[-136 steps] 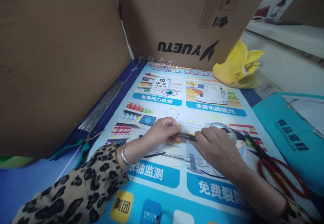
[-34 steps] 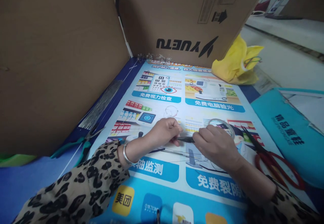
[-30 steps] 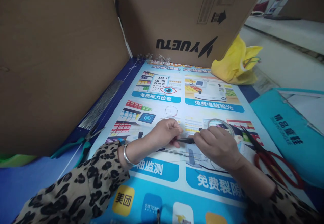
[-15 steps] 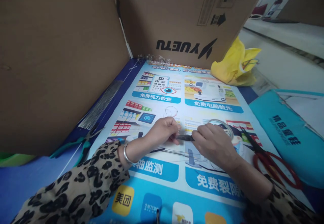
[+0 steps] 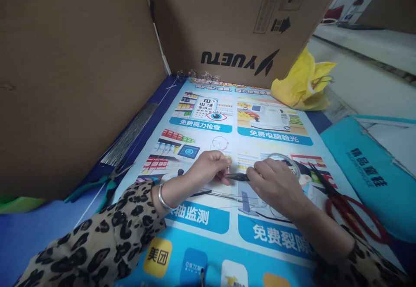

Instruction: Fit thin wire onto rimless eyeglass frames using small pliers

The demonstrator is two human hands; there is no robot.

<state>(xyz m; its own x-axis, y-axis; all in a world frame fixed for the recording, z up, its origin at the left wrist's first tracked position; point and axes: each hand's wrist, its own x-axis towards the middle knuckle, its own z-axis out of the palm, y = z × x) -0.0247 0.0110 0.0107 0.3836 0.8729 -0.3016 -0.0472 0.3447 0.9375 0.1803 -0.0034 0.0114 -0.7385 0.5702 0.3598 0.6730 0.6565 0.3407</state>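
Over the middle of a printed poster [image 5: 208,243], my left hand [image 5: 212,168] pinches something thin, probably a bit of fine wire, too small to make out clearly. My right hand [image 5: 276,185] is wrapped round dark-nosed pliers [image 5: 238,177], whose tips point left and meet the fingertips of my left hand. The handles are hidden in my palm. Behind my right hand a coil of wire [image 5: 292,163] lies on the poster. Thin straight wires lie below the two hands, and a thin wire loop [image 5: 220,143] is just beyond them.
Red-handled scissors [image 5: 351,213] lie at the right, beside a turquoise box [image 5: 370,174]. Green-handled pliers [image 5: 107,185] and a bundle of thin wires [image 5: 130,135] are at the left. Cardboard panels [image 5: 227,23] stand behind and left; a yellow bag [image 5: 297,85] sits at the back right.
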